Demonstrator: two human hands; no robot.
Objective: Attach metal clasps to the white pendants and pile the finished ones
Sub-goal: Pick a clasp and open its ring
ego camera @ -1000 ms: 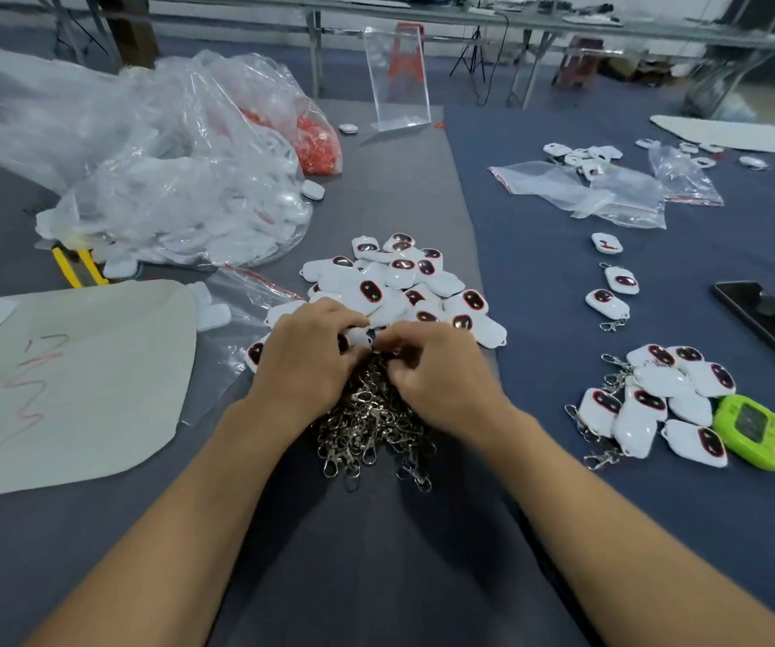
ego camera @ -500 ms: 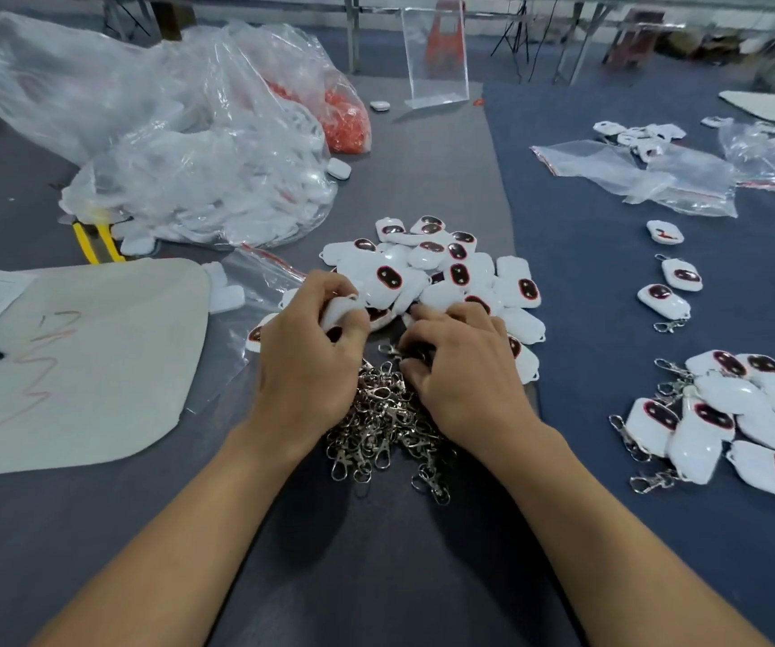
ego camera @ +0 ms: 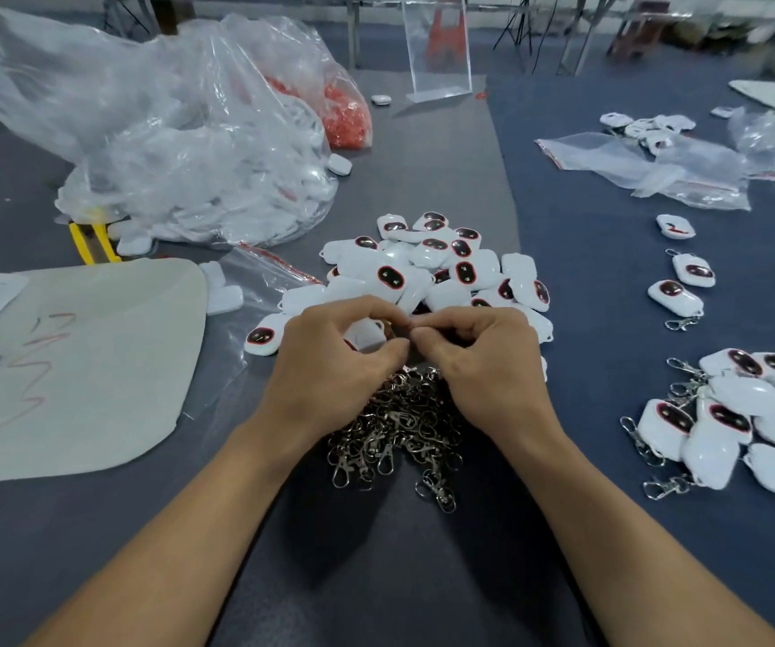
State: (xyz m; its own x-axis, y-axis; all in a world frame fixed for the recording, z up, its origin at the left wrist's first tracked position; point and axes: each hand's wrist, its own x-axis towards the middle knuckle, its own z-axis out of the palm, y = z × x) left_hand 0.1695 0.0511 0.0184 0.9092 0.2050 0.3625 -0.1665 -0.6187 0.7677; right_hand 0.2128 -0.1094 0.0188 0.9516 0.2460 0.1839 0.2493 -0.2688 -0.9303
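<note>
Head view: my left hand (ego camera: 329, 366) grips 1 pendant (ego camera: 367, 331) just above the clasps (ego camera: 399, 427) heaped on the worktop (ego camera: 399, 576). My right hand (ego camera: 483, 361) is curled, fingertips pinching at the pendant's corner. Any clasp between them is too small to see. I judge this the attaching step. Next I must work the ring through the loop, then carry the piece right to the finished pile (ego camera: 745, 422). Bare pendants (ego camera: 432, 268) wait just beyond.
</note>
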